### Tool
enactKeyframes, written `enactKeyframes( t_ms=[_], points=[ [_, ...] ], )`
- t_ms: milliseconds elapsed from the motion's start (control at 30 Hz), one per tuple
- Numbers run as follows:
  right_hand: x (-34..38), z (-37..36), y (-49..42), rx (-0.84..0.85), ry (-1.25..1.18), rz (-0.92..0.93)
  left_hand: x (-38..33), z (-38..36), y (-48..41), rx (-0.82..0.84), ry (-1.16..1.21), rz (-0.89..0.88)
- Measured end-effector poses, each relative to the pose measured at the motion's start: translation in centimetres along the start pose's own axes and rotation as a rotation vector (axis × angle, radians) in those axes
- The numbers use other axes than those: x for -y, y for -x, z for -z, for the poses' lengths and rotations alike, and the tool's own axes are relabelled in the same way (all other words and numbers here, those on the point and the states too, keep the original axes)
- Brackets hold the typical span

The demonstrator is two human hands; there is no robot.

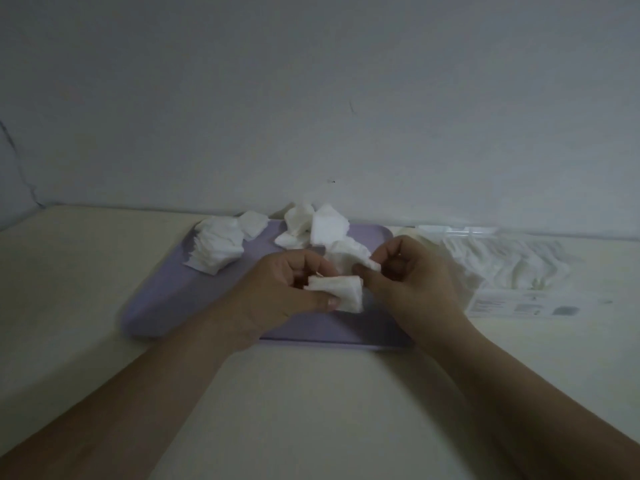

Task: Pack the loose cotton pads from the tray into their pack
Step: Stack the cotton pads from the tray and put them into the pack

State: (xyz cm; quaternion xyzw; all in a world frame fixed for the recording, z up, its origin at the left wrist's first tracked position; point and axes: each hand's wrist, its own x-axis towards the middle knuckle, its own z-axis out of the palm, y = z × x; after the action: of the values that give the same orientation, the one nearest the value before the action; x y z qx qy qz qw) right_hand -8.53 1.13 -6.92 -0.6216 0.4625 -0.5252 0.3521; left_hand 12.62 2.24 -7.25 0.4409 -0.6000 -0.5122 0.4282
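Nearest the viewer, two bare forearms reach over a cream desk point(311, 393). The left hand point(287, 289) is raised above the near half of a lilac tray point(162, 306). Its fingers point(327, 301) are curled round a small stack of cotton pads point(341, 294), with the thumb pressed on the stack's near face. Just to the right, the right hand point(412, 278) has its fingers point(398, 258) curled inward, thumb and forefinger pinching the right end of a loose pad point(349, 256). In the dim, soft picture this may be one pad or several. The two hands nearly touch. Farther back on the tray, a fanned pile point(216, 249) of pads lies at the far left corner. A tumbled heap point(315, 226) lies along the far edge, some pieces standing up in front of the wall point(311, 98). The pack point(512, 268), a clear crumpled plastic bag with a printed label at its near end, lies on the desk just right of the tray, beyond the right hand.
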Motion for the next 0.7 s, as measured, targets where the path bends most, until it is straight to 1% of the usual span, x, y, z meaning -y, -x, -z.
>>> enactKeyframes(
  t_ms=[133, 233, 333, 500, 567, 633, 700],
  points=[
    [-0.6, 0.4, 0.4, 0.173, 0.07, -0.021, 0.2, -0.3, 0.1, 0.002, -0.038, -0.038],
    [-0.6, 0.5, 0.4, 0.251, 0.123, 0.036, 0.2, -0.6, 0.0, -0.065, -0.086, -0.04],
    [-0.7, 0.5, 0.4, 0.285, 0.117, 0.048, 0.4, -0.6, 0.0, -0.094, -0.08, -0.033],
    [-0.8, 0.6, 0.6, 0.345, 0.091, 0.019, 0.6, -0.6, 0.2, -0.145, -0.159, -0.066],
    [-0.5, 1.2, 0.6, 0.419, 0.056, -0.016, 0.5, -0.5, 0.2, -0.163, -0.148, -0.067],
    [-0.1, 1.5, 0.7, 0.484, 0.088, 0.007, 0.6, -0.4, 0.0, -0.173, -0.154, -0.061],
    [-0.1, 1.3, 0.9, 0.436, 0.143, 0.05, 0.7, -0.5, 0.0, -0.176, -0.227, -0.045]
  ],
)
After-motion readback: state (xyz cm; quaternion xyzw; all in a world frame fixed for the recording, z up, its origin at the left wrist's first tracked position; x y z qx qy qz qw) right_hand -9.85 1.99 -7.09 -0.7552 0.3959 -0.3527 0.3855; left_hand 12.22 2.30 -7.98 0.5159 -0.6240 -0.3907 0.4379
